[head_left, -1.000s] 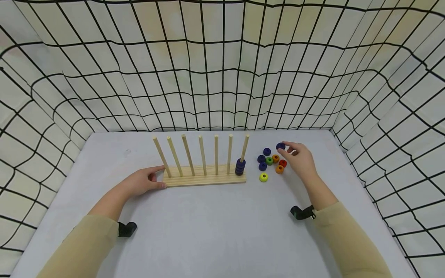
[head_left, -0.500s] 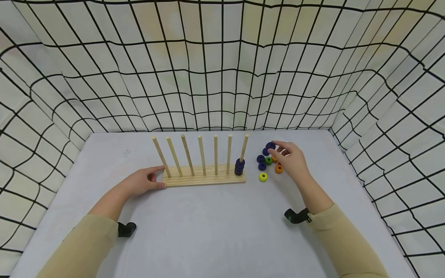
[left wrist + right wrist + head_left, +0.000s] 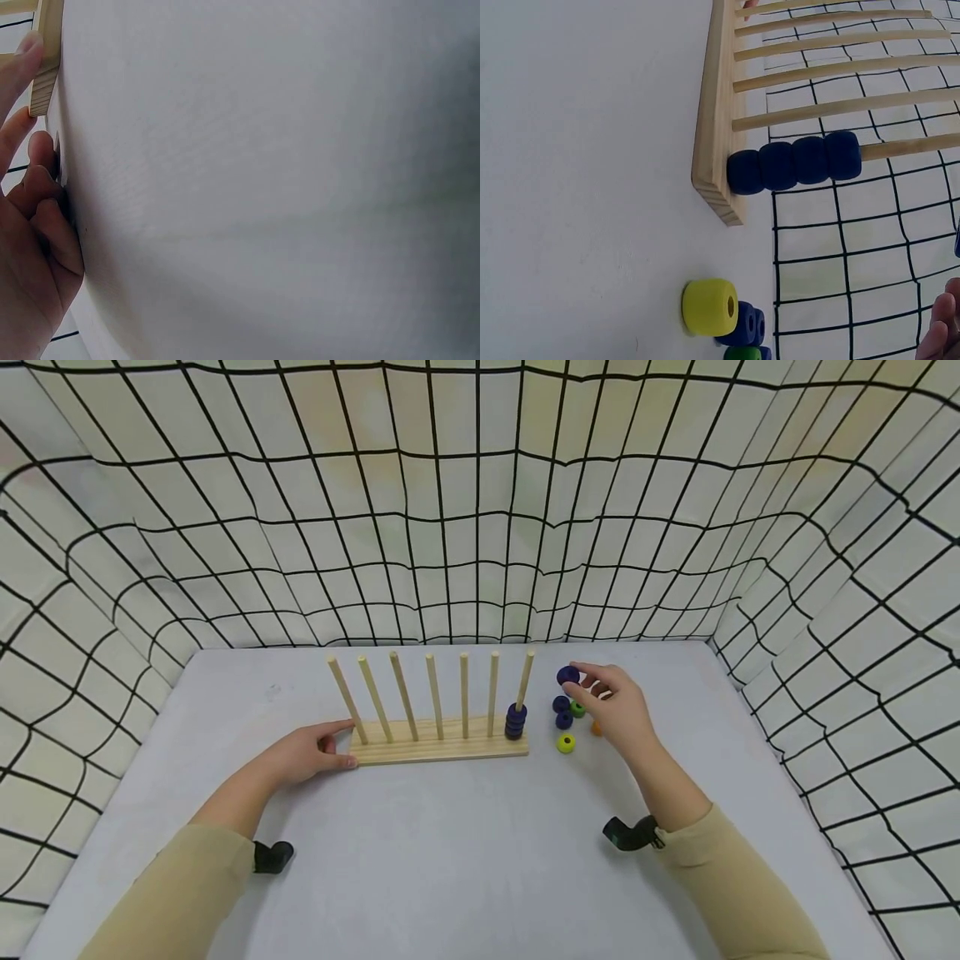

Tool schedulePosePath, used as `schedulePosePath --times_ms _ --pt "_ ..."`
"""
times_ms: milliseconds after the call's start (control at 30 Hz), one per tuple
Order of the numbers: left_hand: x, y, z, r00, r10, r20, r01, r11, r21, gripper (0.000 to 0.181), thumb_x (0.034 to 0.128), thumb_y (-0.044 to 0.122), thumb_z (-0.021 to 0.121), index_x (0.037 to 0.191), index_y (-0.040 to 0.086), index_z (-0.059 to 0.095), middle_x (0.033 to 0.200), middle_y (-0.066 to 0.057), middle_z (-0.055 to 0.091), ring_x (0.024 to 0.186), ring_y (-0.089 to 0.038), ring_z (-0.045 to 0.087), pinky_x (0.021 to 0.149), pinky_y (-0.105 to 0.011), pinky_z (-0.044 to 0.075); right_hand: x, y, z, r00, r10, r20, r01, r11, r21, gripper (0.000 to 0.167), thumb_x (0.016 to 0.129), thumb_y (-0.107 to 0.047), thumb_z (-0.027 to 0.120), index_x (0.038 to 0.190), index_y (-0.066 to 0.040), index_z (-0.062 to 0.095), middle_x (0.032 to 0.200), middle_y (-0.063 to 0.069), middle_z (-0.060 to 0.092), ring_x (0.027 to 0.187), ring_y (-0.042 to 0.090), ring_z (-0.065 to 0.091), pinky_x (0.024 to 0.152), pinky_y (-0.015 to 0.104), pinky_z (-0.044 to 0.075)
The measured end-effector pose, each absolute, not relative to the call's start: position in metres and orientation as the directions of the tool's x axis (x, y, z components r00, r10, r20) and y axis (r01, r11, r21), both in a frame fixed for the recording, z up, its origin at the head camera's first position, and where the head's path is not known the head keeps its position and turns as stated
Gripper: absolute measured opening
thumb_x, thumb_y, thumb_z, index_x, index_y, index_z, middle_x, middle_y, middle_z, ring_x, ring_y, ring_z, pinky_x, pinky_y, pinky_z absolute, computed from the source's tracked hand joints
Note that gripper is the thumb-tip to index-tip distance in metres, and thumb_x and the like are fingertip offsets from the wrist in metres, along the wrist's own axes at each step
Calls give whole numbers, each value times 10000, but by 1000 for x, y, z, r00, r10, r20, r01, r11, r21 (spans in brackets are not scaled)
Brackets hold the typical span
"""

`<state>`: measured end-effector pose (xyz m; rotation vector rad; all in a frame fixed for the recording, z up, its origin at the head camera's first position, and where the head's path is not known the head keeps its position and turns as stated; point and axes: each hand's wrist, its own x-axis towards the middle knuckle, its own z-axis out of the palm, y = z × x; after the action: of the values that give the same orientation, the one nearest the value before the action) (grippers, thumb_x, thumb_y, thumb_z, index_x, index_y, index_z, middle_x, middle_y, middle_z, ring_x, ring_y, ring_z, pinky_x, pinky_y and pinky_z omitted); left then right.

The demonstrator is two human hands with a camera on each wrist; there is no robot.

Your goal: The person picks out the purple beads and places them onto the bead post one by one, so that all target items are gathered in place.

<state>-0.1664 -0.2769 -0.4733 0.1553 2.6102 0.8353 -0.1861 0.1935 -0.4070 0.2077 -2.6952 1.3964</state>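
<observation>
A wooden peg stand [image 3: 442,750] with a row of upright pegs rests on the white table. My left hand [image 3: 306,753] grips its left end, thumb at the front edge and index finger at the back corner; the left wrist view shows the other fingers curled by the tabletop. Several dark blue beads [image 3: 793,163] are stacked on the rightmost peg. My right hand [image 3: 621,703] pinches a loose blue bead [image 3: 567,675] between thumb and fingers, raised to the right of that peg's top. Only a sliver of this bead enters the right wrist view.
Loose beads lie right of the stand: a yellow bead [image 3: 566,743], blue beads [image 3: 563,720], a green bead [image 3: 577,710] and an orange bead [image 3: 597,727] partly behind my right hand. A black net [image 3: 480,539] on white walls rises behind the table and at both sides.
My right hand has carried the blue bead leftward from above the loose beads, closer to the rightmost peg. It now covers some of the red and orange beads. My left hand has stayed put.
</observation>
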Motion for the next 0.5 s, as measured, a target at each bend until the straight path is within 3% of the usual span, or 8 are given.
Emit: schedulePosePath --times_ms 500 --pt "-165 -274 -472 -917 226 -329 -15 804 594 845 842 458 769 1493 45 421 830 -40 501 745 -188 444 670 -353 347 -181 180 -392 -975 -71 210 -216 521 -826 478 921 -425 697 1340 -204 639 1055 45 576 942 208 535 778 360 461"
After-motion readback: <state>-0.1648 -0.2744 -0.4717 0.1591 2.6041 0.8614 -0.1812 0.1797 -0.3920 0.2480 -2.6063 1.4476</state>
